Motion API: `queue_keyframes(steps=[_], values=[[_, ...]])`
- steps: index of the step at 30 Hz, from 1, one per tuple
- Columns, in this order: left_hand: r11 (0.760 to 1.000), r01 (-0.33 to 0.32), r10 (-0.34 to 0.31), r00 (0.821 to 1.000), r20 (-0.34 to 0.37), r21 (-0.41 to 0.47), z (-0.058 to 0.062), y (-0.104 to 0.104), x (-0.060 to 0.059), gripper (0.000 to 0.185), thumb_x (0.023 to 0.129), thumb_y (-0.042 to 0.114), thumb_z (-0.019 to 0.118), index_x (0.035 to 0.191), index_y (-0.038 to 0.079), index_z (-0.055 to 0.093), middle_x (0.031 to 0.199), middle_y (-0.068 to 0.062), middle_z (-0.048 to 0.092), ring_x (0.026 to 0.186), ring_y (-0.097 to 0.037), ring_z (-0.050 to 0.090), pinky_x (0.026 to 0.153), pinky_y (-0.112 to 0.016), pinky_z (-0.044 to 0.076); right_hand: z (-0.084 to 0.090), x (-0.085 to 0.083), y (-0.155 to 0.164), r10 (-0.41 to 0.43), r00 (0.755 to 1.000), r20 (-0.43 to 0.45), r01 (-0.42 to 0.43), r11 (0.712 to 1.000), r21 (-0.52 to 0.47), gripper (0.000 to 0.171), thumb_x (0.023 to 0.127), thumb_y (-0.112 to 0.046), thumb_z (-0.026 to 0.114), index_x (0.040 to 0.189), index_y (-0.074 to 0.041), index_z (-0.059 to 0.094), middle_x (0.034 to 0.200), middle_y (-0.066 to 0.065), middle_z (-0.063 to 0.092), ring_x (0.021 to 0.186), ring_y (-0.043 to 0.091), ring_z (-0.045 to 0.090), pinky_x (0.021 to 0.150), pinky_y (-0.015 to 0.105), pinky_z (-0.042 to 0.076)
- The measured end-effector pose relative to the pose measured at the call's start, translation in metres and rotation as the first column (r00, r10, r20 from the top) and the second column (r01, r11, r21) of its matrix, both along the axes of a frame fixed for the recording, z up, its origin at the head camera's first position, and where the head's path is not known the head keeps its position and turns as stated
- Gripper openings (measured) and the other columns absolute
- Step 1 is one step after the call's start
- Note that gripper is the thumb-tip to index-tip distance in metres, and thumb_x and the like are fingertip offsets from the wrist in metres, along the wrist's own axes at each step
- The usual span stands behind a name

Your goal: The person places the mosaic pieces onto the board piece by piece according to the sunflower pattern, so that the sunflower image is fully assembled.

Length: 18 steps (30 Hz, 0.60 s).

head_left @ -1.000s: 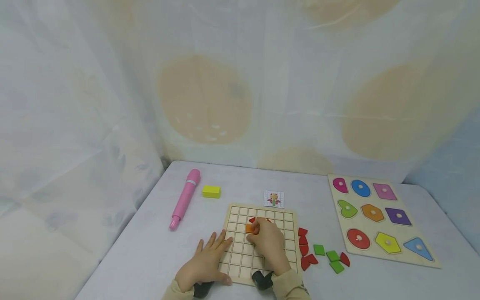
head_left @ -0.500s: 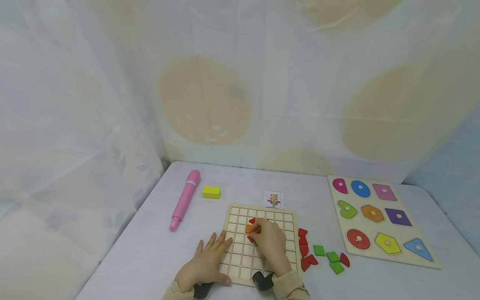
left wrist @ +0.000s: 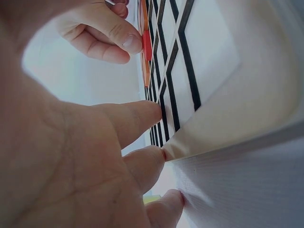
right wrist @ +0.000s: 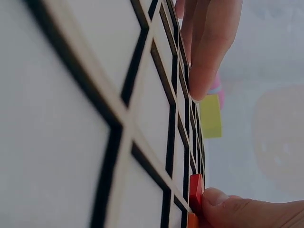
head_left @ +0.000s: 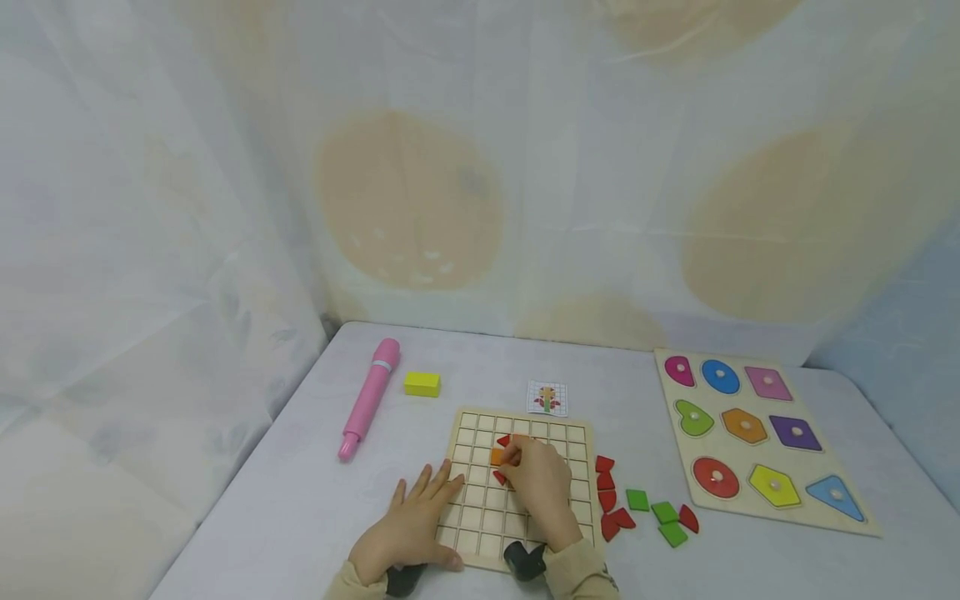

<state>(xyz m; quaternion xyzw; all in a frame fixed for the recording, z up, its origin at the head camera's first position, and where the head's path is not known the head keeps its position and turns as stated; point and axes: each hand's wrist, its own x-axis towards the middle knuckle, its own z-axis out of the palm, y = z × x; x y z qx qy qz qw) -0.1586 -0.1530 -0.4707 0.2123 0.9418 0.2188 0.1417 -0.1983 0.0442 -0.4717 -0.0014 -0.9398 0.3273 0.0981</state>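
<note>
A pale grey table carries everything, backed by a sheer curtain with tan blotches. Toward the right edge lies a wooden shape-puzzle board with nine coloured knobbed pieces. Near the front edge, in the middle, lies a square pale wooden grid board divided into small cells.

The left hand lies flat with fingers spread and straight, its fingertips resting on the left edge of the grid board. The right hand lies over the middle of the board with fingers curled; its thumb and fingertips press against a small red wooden tile set in a cell, touching an orange square tile just beside it. Another red tile sits in the row behind.

Toward the left edge lies a pink plastic pen-shaped toy, with a yellow rectangular block just to its right. A small printed pattern card lies just behind the grid board's far edge. Between the two boards lie loose red tiles and green square tiles.
</note>
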Motion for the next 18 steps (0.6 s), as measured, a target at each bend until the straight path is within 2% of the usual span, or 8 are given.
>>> queue_keyframes(steps=[13,18], values=[[1.000,0.006,-0.006,1.000,-0.003,-0.002,-0.0039,-0.0007,-0.0016,0.107,0.063,0.046,0.086,0.150,0.011,0.034,0.162,-0.018,0.018,0.146,-0.048,0.015,0.105,-0.079,0.011,-0.0016,-0.0016,0.0035,0.018,1.000,0.017,-0.018,1.000,-0.016,0.017,0.072,-0.012,0.083,0.075,-0.017,0.067,0.067,-0.007,0.066,0.059,0.005,0.055,0.051,0.023,0.038],[1.000,0.001,0.000,1.000,0.009,-0.004,-0.0015,-0.0005,-0.0007,0.107,0.063,0.046,0.086,0.150,0.011,0.034,0.162,-0.017,0.017,0.147,-0.048,0.015,0.106,-0.079,0.010,0.0003,-0.0027,0.0063,0.010,1.000,0.008,-0.010,1.000,-0.020,0.016,0.074,-0.014,0.082,0.085,-0.015,0.069,0.071,-0.006,0.067,0.060,0.006,0.055,0.050,0.023,0.037]])
